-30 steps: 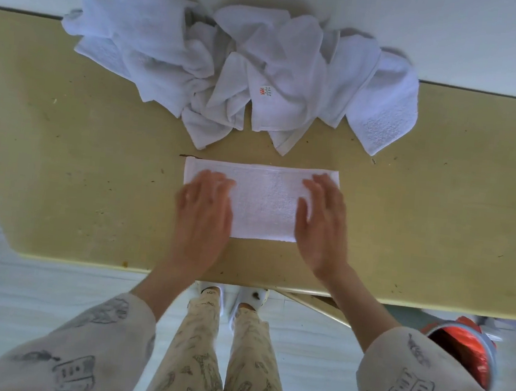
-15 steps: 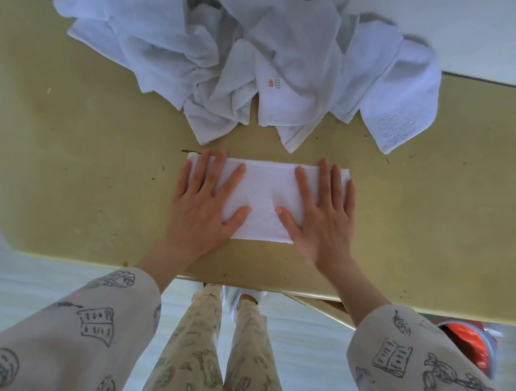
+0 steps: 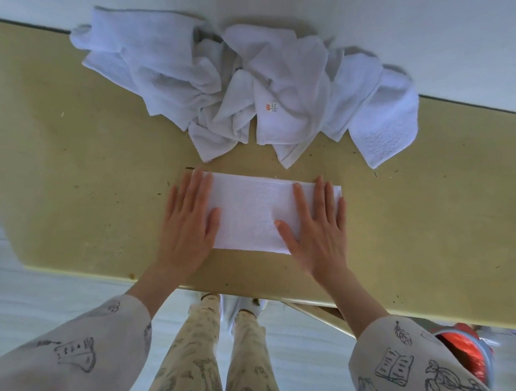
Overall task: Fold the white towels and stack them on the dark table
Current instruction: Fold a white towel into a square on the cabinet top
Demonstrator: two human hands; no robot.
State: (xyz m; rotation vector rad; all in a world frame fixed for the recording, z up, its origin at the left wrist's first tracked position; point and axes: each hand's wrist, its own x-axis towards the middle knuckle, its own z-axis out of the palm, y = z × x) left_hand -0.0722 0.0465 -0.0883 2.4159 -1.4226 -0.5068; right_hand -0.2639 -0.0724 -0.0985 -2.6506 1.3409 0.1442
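Head view: L hand (image 3: 189,220) & R hand (image 3: 316,233) flat on folded towel (image 3: 248,213).

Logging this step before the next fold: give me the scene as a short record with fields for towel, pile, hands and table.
towel: folded towel, a flat rectangle near the front edge of the table
pile: unfolded white towels heaped at the back, apart from the folded one
left hand: left hand flat, fingers straight, on the towel's left end
right hand: right hand flat, fingers straight, on the towel's right end
table: yellowish table, speckled with small marks
stack: none in view
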